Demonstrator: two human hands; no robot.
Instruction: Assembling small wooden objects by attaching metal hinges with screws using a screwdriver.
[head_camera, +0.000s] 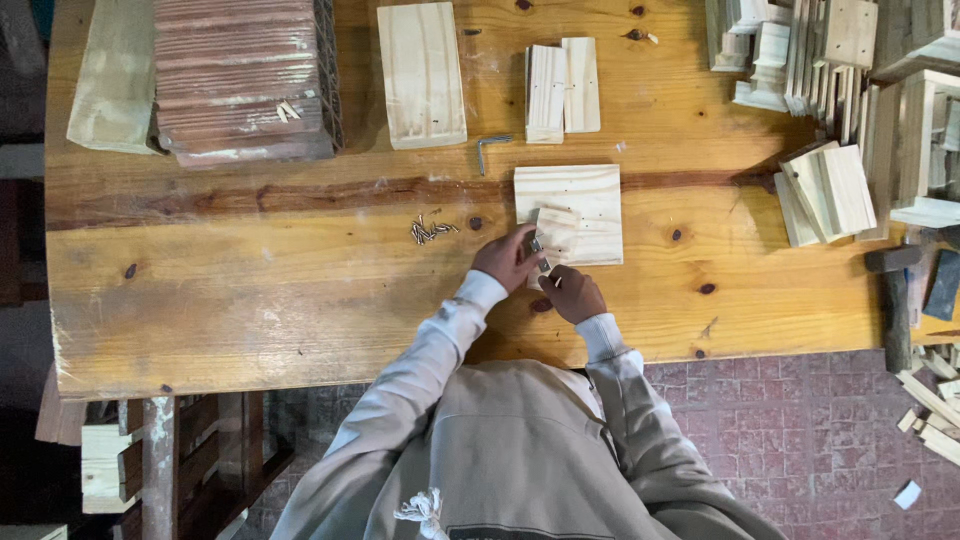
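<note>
Pale square board (580, 200) under both hands

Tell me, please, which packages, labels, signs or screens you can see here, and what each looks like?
No screens, signs or clear labels show.
Cloth or sack bundle: far left corner of the workbench, pale olive, folded flat.
Dark printed patch: bottom edge, on the person's beige top; too cut off to describe.

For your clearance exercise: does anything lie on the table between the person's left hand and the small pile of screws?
Nothing visible does. Bare table top separates the left hand from the screws; the metal hex key lies farther up, off that line.
</note>
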